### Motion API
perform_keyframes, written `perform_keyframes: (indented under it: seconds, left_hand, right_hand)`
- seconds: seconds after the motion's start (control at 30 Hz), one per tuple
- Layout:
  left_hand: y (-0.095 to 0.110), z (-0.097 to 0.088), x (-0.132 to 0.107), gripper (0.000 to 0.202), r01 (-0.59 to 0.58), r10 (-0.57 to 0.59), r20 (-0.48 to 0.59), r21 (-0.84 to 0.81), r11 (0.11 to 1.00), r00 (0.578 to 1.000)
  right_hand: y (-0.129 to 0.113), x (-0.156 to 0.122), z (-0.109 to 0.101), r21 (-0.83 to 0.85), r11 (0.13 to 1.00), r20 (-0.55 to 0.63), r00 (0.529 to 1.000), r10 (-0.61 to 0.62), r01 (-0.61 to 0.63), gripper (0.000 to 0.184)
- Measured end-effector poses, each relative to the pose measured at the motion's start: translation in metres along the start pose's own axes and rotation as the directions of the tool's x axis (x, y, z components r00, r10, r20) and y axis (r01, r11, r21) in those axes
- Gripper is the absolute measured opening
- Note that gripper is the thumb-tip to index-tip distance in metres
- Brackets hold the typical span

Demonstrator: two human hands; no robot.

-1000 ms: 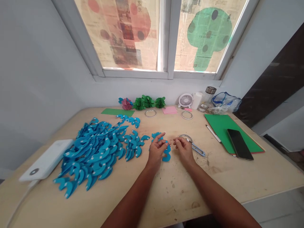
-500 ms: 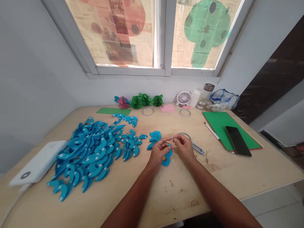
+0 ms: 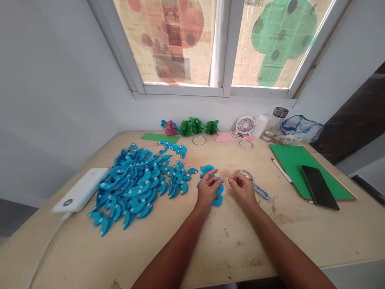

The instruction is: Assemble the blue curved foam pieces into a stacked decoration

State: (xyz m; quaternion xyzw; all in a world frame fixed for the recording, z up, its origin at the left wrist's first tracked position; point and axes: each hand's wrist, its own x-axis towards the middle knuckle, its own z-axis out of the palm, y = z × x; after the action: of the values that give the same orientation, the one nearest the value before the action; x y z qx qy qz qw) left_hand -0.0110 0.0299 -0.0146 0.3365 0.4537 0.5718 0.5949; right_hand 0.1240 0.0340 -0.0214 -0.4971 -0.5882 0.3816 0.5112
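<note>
My left hand (image 3: 207,188) is closed on a curved blue paper cutout (image 3: 217,197) held just above the table's middle. My right hand (image 3: 243,187) is pinched a little to its right, with a tiny pale bit at the fingertips that I cannot make out. The two hands are a short gap apart. Just behind my left hand lies a small cluster of blue cutouts (image 3: 207,170). A big heap of the same blue cutouts (image 3: 135,184) with white tabs spreads over the left of the wooden table (image 3: 228,237).
A tape ring (image 3: 243,173) and a small blue cutter (image 3: 261,190) lie behind my right hand. A white power bank (image 3: 80,189) sits far left. At right are a green board (image 3: 306,168) with a phone (image 3: 319,181) and a pen (image 3: 281,170). Paper flowers (image 3: 197,126), a fan (image 3: 244,125) and a jar (image 3: 272,118) line the wall.
My hands met at the fingertips half a second ago and have since drawn slightly apart. The camera has shifted, so everything sits a little further right in view.
</note>
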Motion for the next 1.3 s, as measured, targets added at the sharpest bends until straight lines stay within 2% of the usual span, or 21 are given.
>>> perform_keyframes:
  seconds: [0.1, 0.2, 0.27, 0.37, 0.57, 0.7, 0.83, 1.03, 1.2, 1.3]
  left_hand:
    - [0.001, -0.003, 0.002, 0.061, -0.012, 0.012, -0.092, -0.01, 1.0, 0.996]
    - [0.002, -0.003, 0.002, 0.063, -0.001, -0.001, -0.103, -0.017, 1.0, 0.995]
    - [0.003, -0.003, 0.001, 0.06, 0.01, -0.012, -0.096, -0.022, 1.0, 0.995]
    - [0.004, -0.001, 0.0, 0.057, 0.027, -0.03, -0.071, -0.041, 0.999, 0.997]
    - [0.002, 0.001, 0.0, 0.049, 0.048, -0.051, -0.034, -0.068, 0.996, 0.998]
    - [-0.001, 0.001, 0.0, 0.032, 0.048, -0.049, -0.044, -0.024, 0.999, 0.998]
    - [-0.002, 0.001, -0.001, 0.025, 0.045, -0.044, -0.058, 0.015, 0.999, 0.997]
    - [0.001, 0.002, -0.004, 0.014, -0.05, 0.056, -0.027, 0.189, 0.981, 0.998]
    - [0.0, 0.003, -0.005, 0.007, -0.178, 0.149, 0.114, 0.314, 0.933, 0.982]
    - [-0.002, 0.002, -0.004, 0.008, -0.22, 0.181, 0.142, 0.341, 0.914, 0.973]
  right_hand:
    - [-0.003, -0.003, 0.004, 0.01, 1.0, 0.11, 0.994, -0.025, 0.024, 0.015]
    - [-0.004, -0.005, 0.007, 0.032, 0.997, 0.219, 0.973, -0.07, 0.065, 0.012]
    - [-0.001, -0.006, 0.009, 0.025, 0.998, 0.25, 0.966, -0.064, 0.059, 0.011]
    - [0.004, -0.007, 0.01, 0.003, 1.0, 0.229, 0.974, -0.004, 0.003, 0.011]
    - [0.007, -0.004, 0.009, -0.004, 0.998, 0.107, 0.992, 0.07, -0.07, 0.012]
    - [0.004, -0.004, 0.008, -0.01, 0.998, 0.092, 0.994, 0.065, -0.065, 0.011]
    - [0.0, -0.005, 0.007, -0.044, 0.999, 0.107, 0.994, 0.033, -0.029, 0.011]
    - [-0.003, -0.004, 0.003, -0.092, 0.995, 0.064, 0.997, -0.03, 0.036, 0.011]
    - [-0.003, -0.001, -0.001, -0.189, 0.981, 0.067, 0.997, -0.042, 0.054, 0.01]
    - [-0.003, 0.0, -0.003, -0.229, 0.971, 0.079, 0.996, -0.045, 0.062, 0.01]
